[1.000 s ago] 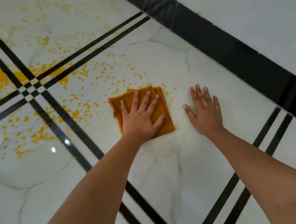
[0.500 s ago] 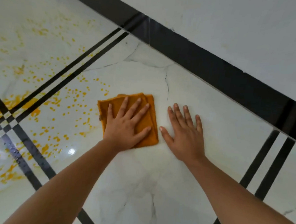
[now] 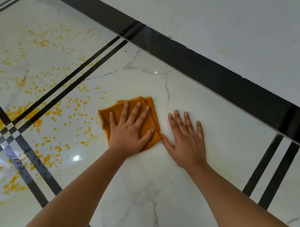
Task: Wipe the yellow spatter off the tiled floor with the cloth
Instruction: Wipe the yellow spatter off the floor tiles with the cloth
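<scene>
The left hand (image 3: pixel 129 132) presses flat on the orange cloth (image 3: pixel 146 120) at frame centre; the right hand (image 3: pixel 186 140) lies open on the floor (image 3: pixel 223 132), yellow spatter (image 3: pixel 61 111) at left.

Cloth (image 3: pixel 118 114): plain orange-mustard, no print. Tiled floor (image 3: pixel 159 175): glossy white marble pattern with thin grey veins. Paired stripes (image 3: pixel 74 80): two narrow black lines with a white strip between them, running along the tile edges. At the crossing (image 3: pixel 4 129) two pairs meet and form a small black-and-white check. A further black pair lies at the right. Yellow spatter (image 3: pixel 76 107): fine yellow-orange dots on the white tile left of the cloth, merging into denser blotches near the crossing. Skirting band (image 3: pixel 218 75): glossy black. Wall (image 3: pixel 221 21): plain pale grey-white
</scene>
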The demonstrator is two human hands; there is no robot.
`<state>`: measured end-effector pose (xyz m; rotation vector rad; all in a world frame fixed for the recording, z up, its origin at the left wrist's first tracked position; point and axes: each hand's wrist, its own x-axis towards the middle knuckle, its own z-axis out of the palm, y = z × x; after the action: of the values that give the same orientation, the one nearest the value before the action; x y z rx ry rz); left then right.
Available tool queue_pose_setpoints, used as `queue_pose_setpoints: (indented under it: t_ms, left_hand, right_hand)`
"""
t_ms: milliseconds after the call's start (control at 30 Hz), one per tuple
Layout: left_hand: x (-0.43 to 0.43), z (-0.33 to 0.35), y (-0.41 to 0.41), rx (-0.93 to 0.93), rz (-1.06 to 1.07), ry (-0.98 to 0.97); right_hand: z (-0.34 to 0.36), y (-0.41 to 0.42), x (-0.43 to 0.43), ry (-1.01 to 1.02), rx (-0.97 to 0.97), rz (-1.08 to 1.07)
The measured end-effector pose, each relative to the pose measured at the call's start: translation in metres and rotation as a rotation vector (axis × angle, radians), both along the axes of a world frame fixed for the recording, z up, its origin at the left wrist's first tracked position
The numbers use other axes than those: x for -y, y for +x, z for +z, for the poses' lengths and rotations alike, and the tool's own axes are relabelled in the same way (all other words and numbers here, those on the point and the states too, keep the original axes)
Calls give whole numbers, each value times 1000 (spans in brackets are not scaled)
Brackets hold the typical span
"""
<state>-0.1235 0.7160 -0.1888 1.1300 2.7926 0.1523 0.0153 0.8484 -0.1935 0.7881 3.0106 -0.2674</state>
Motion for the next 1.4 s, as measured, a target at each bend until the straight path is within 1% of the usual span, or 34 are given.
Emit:
queue_pose_setpoints:
  t_ms: [33,67,167,200,267,300,333,433,500,567,633,700,767,867,967,1033,1167,1233,1300,1333,1367,1400]
  left_hand:
    - [4,-1,4,-7,-52,-8]
    - [6,1,2,7,-49,-20]
    - [3,7,3,86,178,-10]
    - [8,8,15,84,192,-13]
    - [33,5,47,41,63,-25]
    - [48,3,55,12,-12,-42]
    - [58,3,52,4,-38,-57]
    - [55,8,19,94,141,-38]
    - [52,9,13,148,149,-49]
    - [59,16,10,235,124,13]
    - [70,26,5,297,120,126]
    - [90,34,4,254,99,193]
    - [108,35,15,180,106,235]
    - [128,30,25,185,230,287]
    - [145,27,18,183,341,298]
    - [156,28,9,169,383,309]
    - [170,29,4,153,444,356]
    - [174,26,9,142,483,333]
    - [180,22,16,109,499,292]
    - [183,20,21,98,500,265]
    - [187,17,25,88,507,241]
    - [191,14,29,82,521,222]
  right_hand:
    - [1,0,0,-6,10,3]
    - [2,0,1,-11,12,8]
    - [3,-1,-1,-33,18,20]
    - [2,-1,-1,-34,21,18]
    - [2,-1,0,-30,49,28]
    - [4,0,1,-23,62,31]
    - [5,1,1,-26,71,30]
    - [16,-1,-2,-99,125,61]
    - [25,0,4,-118,121,54]
    - [34,-4,24,-189,6,-31]
    - [42,-14,47,-262,-62,-128]
    - [50,-34,73,-343,-41,-172]
    - [59,-58,92,-475,-23,-295]
    - [63,-84,107,-626,17,-474]
    - [76,-92,105,-815,-96,-526]
    - [100,-98,94,-851,-162,-469]
    - [162,-121,93,-753,-162,-160]
    - [168,-131,109,-654,-60,-13]
    - [154,-136,129,-656,87,84]
    - [144,-137,136,-684,147,102]
    - [130,-140,140,-667,192,110]
    - [116,-141,140,-559,224,111]
